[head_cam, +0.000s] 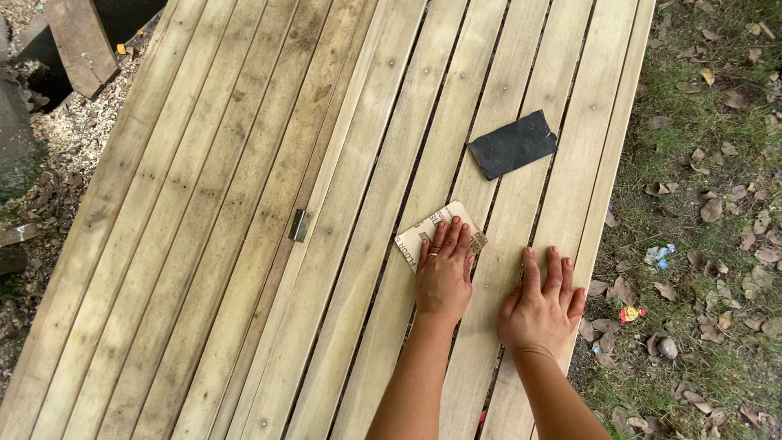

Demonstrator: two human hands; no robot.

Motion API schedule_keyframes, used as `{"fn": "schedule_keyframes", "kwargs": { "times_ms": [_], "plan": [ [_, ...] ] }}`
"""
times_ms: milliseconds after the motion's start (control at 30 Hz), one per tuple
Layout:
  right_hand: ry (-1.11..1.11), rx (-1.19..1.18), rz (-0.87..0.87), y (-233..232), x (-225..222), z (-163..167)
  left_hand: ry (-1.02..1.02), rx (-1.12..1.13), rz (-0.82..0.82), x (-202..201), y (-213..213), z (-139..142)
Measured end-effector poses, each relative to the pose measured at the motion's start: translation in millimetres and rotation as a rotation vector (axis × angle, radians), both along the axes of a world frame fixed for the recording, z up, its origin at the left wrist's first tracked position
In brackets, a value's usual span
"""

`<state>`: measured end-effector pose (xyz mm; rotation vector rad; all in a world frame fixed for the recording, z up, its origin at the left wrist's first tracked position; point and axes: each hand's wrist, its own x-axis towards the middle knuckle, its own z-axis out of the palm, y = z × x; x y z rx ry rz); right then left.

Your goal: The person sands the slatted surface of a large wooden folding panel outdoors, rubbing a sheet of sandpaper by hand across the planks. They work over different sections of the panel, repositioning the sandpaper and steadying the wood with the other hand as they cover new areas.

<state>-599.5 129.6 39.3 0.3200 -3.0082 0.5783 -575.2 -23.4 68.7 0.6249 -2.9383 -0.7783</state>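
The left hand [444, 273] presses a sandpaper sheet [440, 232] flat on the slatted wooden panel [244, 244], while the right hand [542, 305] rests open and empty beside it.

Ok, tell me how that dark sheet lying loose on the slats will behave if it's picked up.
The dark sheet looks thin and flat, so it is probably light and floppy, bending like the pale sheet under the left hand. Its ragged corner suggests it tears easily. Lying flat, it won't roll.

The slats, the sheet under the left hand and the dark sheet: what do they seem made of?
Slats: bare, unpainted wood; grain, knots and screw heads show. Sheet under the left hand: probably sandpaper, pale printed paper backing up. Dark sheet: likely sandpaper too, matte black grit side up.
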Motion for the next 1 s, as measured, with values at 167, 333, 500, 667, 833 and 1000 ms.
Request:
{"fn": "schedule_keyframes", "kwargs": {
  "times_ms": [167,333,500,667,833,1000],
  "plan": [
    [0.003,-0.011,0.023,-4,5,4,-0.128,-0.172,0.094,147,-13,-5],
    [0.013,-0.001,0.014,-7,4,5,-0.270,-0.115,0.222,248,-15,-15],
    [0.001,0.012,0.009,-7,6,2,-0.138,-0.174,0.091,117,-59,-11],
    [0.019,-0.011,0.025,-8,7,2,-0.034,-0.117,0.072,55,-89,8],
    [-0.025,0.010,0.020,-10,5,4,-0.206,0.006,0.020,195,-40,3],
    [-0.039,0.042,0.012,-10,1,3,-0.278,0.021,0.007,216,-27,-10]
  ]
}}
